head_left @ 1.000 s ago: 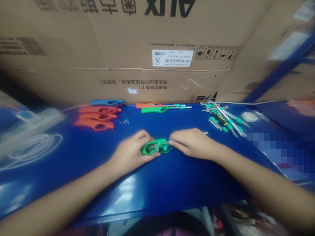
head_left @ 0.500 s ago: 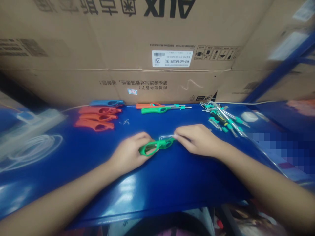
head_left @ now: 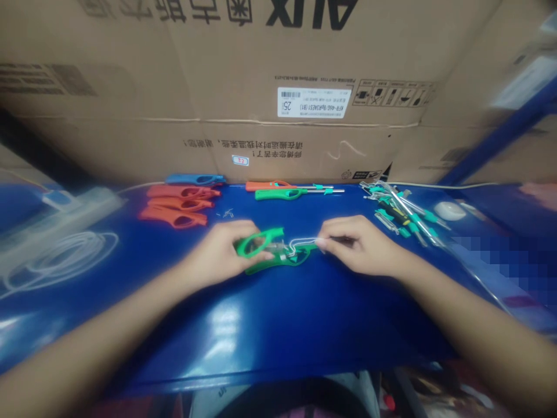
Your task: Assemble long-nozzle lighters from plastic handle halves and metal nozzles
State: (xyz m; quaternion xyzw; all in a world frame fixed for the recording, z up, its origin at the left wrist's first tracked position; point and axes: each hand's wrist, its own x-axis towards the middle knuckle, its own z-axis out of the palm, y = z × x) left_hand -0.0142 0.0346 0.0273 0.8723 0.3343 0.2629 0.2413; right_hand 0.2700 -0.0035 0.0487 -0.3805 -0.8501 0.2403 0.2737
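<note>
My left hand (head_left: 221, 252) is closed on a green plastic lighter handle (head_left: 261, 244), whose two half shells stand apart on the blue table (head_left: 278, 325). Just to the right, my right hand (head_left: 361, 247) pinches a thin metal tube with a clear hose (head_left: 304, 242) that runs into the open handle. Both hands rest near the middle of the table, close together.
Several orange handle shells (head_left: 176, 206) and a blue one (head_left: 194, 179) lie at the back left. Two assembled lighters (head_left: 287, 190) lie at the back centre. A pile of metal tubes with green parts (head_left: 402, 215) sits at the right. Coiled clear tubing (head_left: 61, 261) lies left. Cardboard boxes (head_left: 261, 87) wall the back.
The green handle has come apart into two shells and shifted slightly left. My right hand has drawn the metal tube and hose rightwards. The view has shifted a little.
</note>
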